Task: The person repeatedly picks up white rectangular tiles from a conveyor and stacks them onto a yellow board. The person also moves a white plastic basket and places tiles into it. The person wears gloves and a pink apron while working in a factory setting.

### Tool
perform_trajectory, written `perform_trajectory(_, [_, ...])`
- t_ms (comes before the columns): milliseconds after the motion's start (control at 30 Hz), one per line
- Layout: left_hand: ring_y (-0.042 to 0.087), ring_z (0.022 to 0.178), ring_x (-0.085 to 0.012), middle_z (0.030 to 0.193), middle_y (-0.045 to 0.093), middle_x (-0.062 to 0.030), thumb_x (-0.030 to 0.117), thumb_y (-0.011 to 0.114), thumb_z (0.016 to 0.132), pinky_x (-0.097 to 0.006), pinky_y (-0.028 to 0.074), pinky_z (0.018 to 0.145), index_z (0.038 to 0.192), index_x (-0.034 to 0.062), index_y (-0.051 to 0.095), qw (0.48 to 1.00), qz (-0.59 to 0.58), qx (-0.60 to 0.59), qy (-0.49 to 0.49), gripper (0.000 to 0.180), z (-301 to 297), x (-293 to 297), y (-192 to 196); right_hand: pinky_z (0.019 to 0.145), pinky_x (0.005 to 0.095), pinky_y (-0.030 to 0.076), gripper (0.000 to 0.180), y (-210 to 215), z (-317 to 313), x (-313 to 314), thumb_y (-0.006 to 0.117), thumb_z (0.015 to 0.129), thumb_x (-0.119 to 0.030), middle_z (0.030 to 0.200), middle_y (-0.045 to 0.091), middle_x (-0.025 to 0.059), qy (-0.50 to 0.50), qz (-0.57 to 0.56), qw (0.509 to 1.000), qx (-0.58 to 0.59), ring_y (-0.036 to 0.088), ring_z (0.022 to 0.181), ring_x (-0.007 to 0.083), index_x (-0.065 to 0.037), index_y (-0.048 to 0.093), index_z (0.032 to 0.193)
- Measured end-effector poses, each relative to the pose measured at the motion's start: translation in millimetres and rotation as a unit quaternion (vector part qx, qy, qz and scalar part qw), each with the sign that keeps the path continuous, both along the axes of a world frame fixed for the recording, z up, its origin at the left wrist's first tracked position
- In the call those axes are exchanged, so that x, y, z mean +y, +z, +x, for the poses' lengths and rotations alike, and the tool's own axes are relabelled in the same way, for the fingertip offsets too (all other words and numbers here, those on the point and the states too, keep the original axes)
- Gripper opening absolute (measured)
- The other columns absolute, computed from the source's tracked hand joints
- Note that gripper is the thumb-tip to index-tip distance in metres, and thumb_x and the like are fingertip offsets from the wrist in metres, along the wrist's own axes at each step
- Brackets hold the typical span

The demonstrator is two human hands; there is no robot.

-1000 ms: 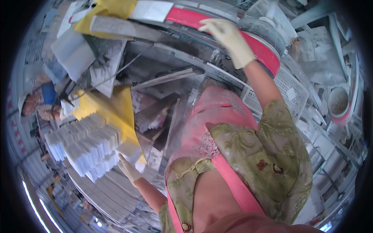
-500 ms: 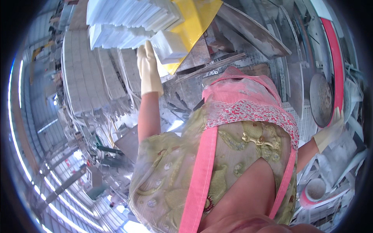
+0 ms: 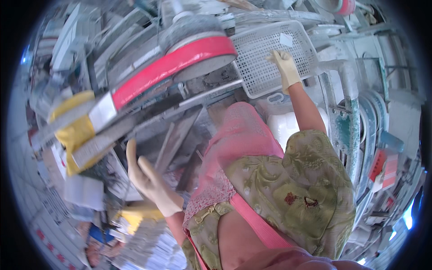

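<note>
Head view: a worker in a pink apron [image 3: 245,135] and green patterned top [image 3: 290,184] reaches both arms out over a dusty workshop. The right hand [image 3: 285,69], cream-gloved, is over a white perforated basket [image 3: 255,67], its fingers loosely bent, half unfurled, with nothing visible in its grasp; whether the fingertips touch the basket cannot be told. Just beyond them, a small white piece [image 3: 286,39] lies in the basket, near its far rim. The left hand [image 3: 150,182], gloved alike, is spread with fingers extended and holds nothing, near the end of a grey bar [image 3: 105,145]. Between the two, a red band [image 3: 173,65] curves across the machinery. Just beside the basket's near edge is a white container [image 3: 282,126]. At lower left, pale stacked slabs [image 3: 153,249] stand near another person [image 3: 95,253], only partly seen.
</note>
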State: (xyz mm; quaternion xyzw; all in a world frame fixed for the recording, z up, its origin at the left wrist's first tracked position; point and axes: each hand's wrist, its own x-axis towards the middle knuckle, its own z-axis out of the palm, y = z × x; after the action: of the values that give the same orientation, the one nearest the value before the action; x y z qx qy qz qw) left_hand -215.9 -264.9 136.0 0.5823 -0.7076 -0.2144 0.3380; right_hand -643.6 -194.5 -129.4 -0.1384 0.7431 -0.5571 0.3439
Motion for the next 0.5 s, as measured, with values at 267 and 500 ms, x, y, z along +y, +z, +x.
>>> perform_trajectory(267, [0.069,0.093,-0.0424,0.097,0.07,-0.026,0.003,0.055,0.089,-0.045,0.052,0.089,0.105,-0.0086,0.069,0.936,0.108,-0.172,-0.287,0.024,-86,-88,-39,0.087,0.037,0.052,0.048,-130,-72,63,0.057,0.093,-0.036,0.09,0.075,0.0152,0.028,0.215,0.976,-0.021,0.071,0.086,0.0278,0.002,0.067,0.121])
perform_trajectory(500, [0.064,0.063,-0.0393,0.071,0.063,-0.025,0.025,0.06,0.098,-0.043,0.047,0.058,0.09,-0.0032,0.072,0.85,0.365,-0.341,-0.167,0.032,22,-41,-117,0.099,0.0436,0.05,0.065,-243,-129,26,0.062,0.088,-0.048,0.128,0.065,0.0229,0.028,0.354,0.928,0.109,0.063,0.117,0.0367,-0.004,0.059,0.136])
